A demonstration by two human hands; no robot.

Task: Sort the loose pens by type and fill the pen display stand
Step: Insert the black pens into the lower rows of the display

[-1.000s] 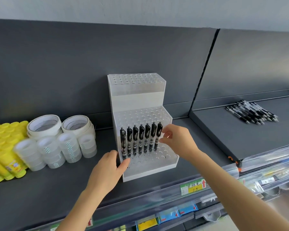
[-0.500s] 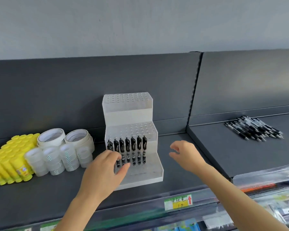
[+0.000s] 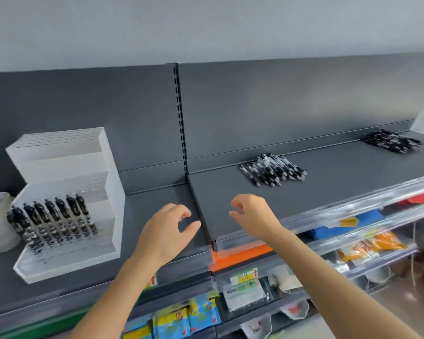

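Both grips hang slack and empty: left hand [image 3: 167,228] and right hand [image 3: 251,216] hover mid-frame, having left the pen display stand [image 3: 59,155] at left, one row of pens [image 3: 52,211] seated. The loose pens [image 3: 273,171] lie upper right on the shelf [image 3: 328,184], likely the next fetch.

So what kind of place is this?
Probably a stationery shop: dark grey metal shelving with yellow price tags on its front rail, a white tiered plastic pen display stand, and bagged goods hanging below.
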